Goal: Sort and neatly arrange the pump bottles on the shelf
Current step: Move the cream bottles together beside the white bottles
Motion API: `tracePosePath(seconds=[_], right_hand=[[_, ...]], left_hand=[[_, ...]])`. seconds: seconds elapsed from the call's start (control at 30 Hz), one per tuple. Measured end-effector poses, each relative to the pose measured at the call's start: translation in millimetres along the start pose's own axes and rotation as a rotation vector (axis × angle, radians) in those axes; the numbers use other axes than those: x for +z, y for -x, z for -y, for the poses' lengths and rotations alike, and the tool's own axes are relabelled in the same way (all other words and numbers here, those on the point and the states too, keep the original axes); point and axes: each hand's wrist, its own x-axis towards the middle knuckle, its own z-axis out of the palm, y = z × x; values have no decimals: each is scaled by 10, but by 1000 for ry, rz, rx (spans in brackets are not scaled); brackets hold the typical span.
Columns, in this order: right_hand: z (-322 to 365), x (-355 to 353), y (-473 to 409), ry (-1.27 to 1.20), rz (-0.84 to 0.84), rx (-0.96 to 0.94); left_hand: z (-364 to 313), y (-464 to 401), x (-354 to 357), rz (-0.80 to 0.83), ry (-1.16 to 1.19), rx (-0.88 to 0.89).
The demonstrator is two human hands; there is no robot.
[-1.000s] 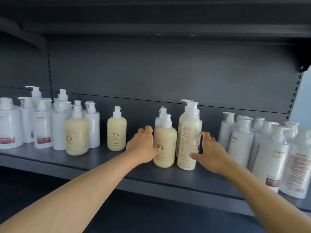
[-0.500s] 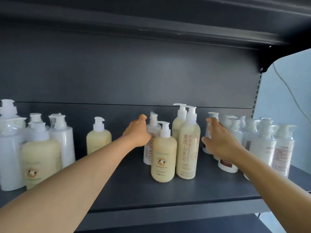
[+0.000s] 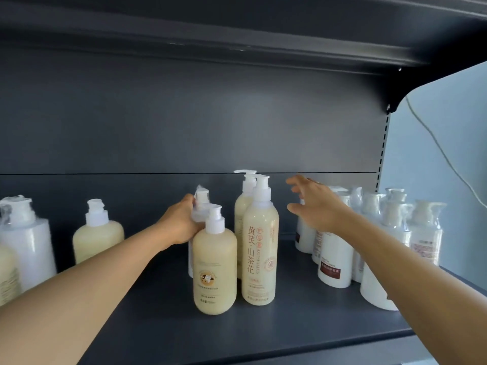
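Head view: dark grey metal shelf w/ pump bottles in three loose groups. Left hand reaches to the rear of the centre group, its grip closed round a white plastic-wrapped pump bottle at shoulder/neck level; most of that bottle's body is hidden behind the hand & the bottle in front. Just in front of it stands a short rounded cream-yellow pump bottle w/ white pump & a small round logo. Touching or nearly touching its right side: a tall slim cream pump bottle w/ orange vertical lettering, upright. A second tall cream pump bottle stands directly behind that one, nozzle pointing left. Right hand hovers in the air btw the centre group & the cluster of white pump bottles w/ dark red labels on the right, fingers spread, grip released, holding nothing. Far left: another rounded cream-yellow bottle, apart from the centre group, & a large white wrapped bottle beside it, blurred. Thin pale cable runs down the blue-grey wall at right
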Motion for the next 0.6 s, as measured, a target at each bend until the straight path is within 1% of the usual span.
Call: tracePosePath(seconds=[0.2,0.33,0.5,0.6], right_hand=[[-73,-34,-438,-48,137,-123],[-69,37,-703,-119,233,-155],[-78,187,-901,-195,302,-168],[-70,255,-947,-199,306,-202]], left_hand=[[36,47,-95,4,-43,-17],[94,131,-207,10,-30,-47],[178,210,-274,19,-14,-69],[181,232,-288,24,-15,-66]])
